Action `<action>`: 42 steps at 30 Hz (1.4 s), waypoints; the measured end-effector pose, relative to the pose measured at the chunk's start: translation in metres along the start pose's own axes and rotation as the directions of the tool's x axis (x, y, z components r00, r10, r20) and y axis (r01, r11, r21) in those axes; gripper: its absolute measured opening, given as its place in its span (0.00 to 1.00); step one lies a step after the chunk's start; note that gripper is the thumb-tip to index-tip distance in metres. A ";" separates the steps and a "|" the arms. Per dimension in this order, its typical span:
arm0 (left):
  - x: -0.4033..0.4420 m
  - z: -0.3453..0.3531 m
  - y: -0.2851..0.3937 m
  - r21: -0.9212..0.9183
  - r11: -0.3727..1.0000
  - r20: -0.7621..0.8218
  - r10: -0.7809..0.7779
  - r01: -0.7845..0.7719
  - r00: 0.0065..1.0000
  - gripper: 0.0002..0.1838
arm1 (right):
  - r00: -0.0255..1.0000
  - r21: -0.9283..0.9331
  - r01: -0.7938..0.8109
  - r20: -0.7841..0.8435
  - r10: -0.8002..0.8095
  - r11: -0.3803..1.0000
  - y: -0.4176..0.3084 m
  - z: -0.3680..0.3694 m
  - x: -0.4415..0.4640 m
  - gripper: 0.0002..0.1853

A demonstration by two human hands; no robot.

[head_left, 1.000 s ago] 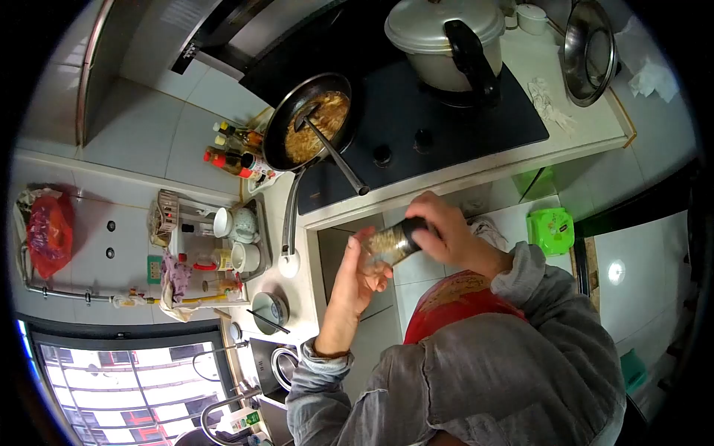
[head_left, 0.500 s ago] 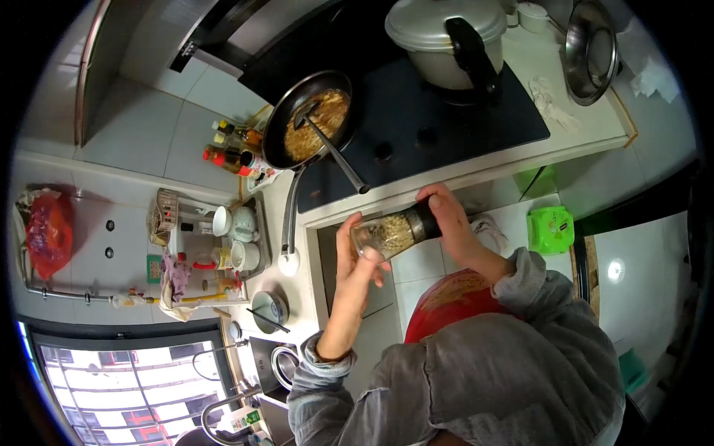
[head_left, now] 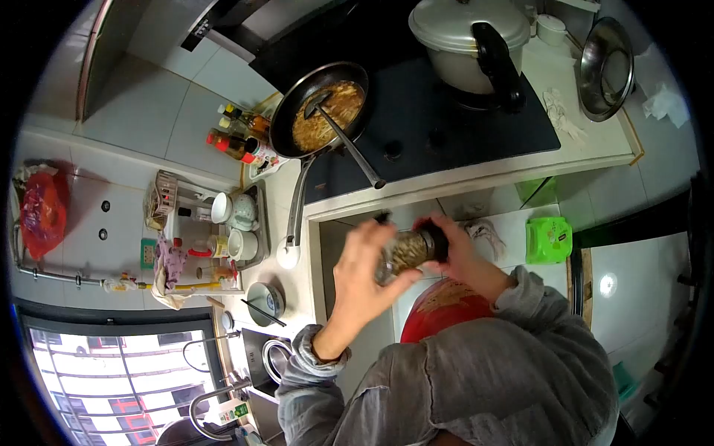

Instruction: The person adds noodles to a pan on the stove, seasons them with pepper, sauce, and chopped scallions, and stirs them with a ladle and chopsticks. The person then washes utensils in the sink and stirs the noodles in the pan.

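A clear glass pepper grinder [head_left: 407,251] with pale peppercorns and a black end is held sideways between my hands, in front of the counter edge. My right hand [head_left: 467,256] is closed round the black end. Smeared by motion, my left hand [head_left: 362,267] is curled about the glass end, its thumb along the lower side. A small dark thing shows at the left fingertips; I cannot make out what it is. Beyond the hands, a frying pan [head_left: 281,125] holds brown food in sauce, with a black spatula [head_left: 349,149] resting in it, handle over the rim.
A pressure cooker [head_left: 461,56] stands on the black cooktop [head_left: 476,137]. Sauce bottles [head_left: 236,141] are beside the pan. Cups [head_left: 242,245] sit in a rack on the left, near the sink [head_left: 256,357]. A metal bowl [head_left: 595,104] is at the right; a green bin [head_left: 549,239] stands below.
The left hand has shifted its grip on the grinder, its fingers now raised higher and blurred. The grinder has dropped slightly and moved right. The camera view has shifted a little.
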State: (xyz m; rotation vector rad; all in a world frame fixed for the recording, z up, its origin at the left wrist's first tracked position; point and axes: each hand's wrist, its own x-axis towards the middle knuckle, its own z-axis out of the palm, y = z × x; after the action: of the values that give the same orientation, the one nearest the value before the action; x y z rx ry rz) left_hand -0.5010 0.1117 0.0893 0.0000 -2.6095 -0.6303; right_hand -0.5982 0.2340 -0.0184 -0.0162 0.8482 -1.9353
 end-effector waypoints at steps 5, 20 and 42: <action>-0.020 -0.001 -0.019 -0.828 -0.163 0.518 -0.588 0.536 0.621 0.35 | 0.597 -0.623 0.731 0.385 -0.704 0.279 -0.025 0.014 0.011 0.13; -0.038 -0.092 -0.037 -0.041 0.999 0.077 -0.006 0.009 0.997 0.27 | 0.975 -0.319 0.119 0.216 -0.050 0.940 0.009 0.074 0.025 0.14; 0.092 -0.079 -0.227 -0.356 0.856 -0.123 -0.442 0.376 0.889 0.33 | 0.661 -0.536 0.716 0.726 0.188 -0.447 -0.136 0.246 0.216 0.19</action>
State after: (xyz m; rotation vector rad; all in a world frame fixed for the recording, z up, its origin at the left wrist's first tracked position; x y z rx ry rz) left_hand -0.5733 -0.1352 0.0933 0.5082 -2.2897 -1.1414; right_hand -0.7281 -0.0352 0.1724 -2.1770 1.9460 -0.6589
